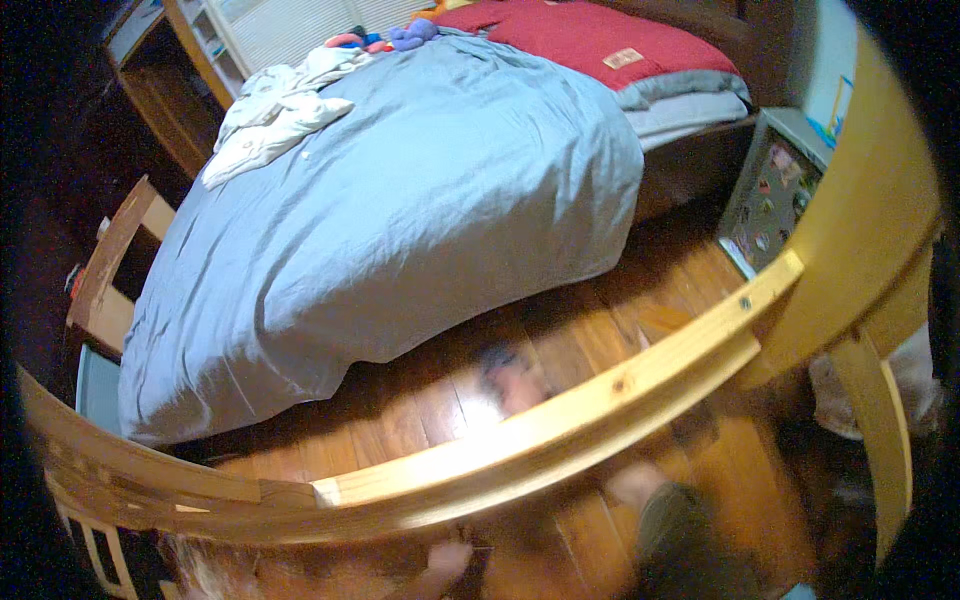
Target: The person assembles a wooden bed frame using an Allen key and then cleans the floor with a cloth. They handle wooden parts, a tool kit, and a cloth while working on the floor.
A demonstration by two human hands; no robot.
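Observation:
A long pale wooden rail (620, 385) crosses in front of me, curving through the lower part of the view. Below it, a bare foot (636, 484) shows at the end of an olive-brown trouser leg (690, 545). To the left of that, near the lower edge, is a blurred skin-coloured shape (450, 558); it looks like another foot, but I cannot tell surely. Beyond the rail, a blurred pinkish and dark shape (515, 385) lies over the wooden floor (420, 410), too smeared to name. Neither of my hands can be made out.
Behind the rail stands a bed with a grey-blue cover (420, 220), a red blanket (600, 45) and crumpled white cloth (280, 115). Soft toys (410, 35) lie at its far edge. A grey cabinet with stickers (775, 190) is at right, a wooden frame (115, 260) at left.

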